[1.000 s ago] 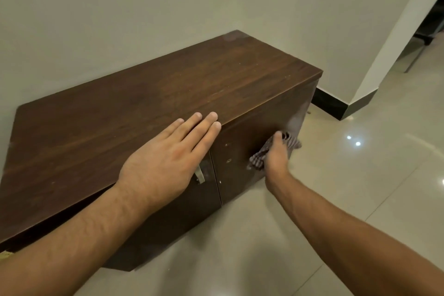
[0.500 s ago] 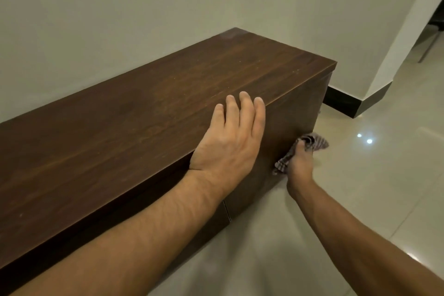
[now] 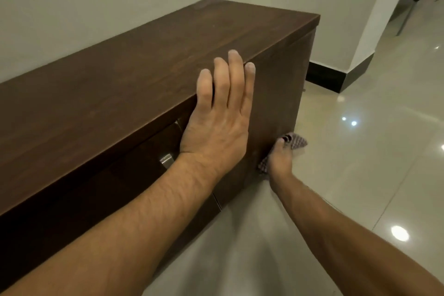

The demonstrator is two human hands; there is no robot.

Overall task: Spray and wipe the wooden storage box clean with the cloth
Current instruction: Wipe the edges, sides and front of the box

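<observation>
Box [image 3: 149, 60]: front being wiped.
Left hand [image 3: 217, 113]: fingers flat, steadying box's top edge.
Right hand [image 3: 280, 160]: clamped on cloth [image 3: 296, 140], low on front.

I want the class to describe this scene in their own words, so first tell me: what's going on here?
A person is cleaning a dark wooden storage box that stands against a wall. The left hand lies flat over the box's top front edge, fingers spread open. The right hand presses a checked cloth against the lower front face, near the tiled floor. No spray bottle is in view.
</observation>
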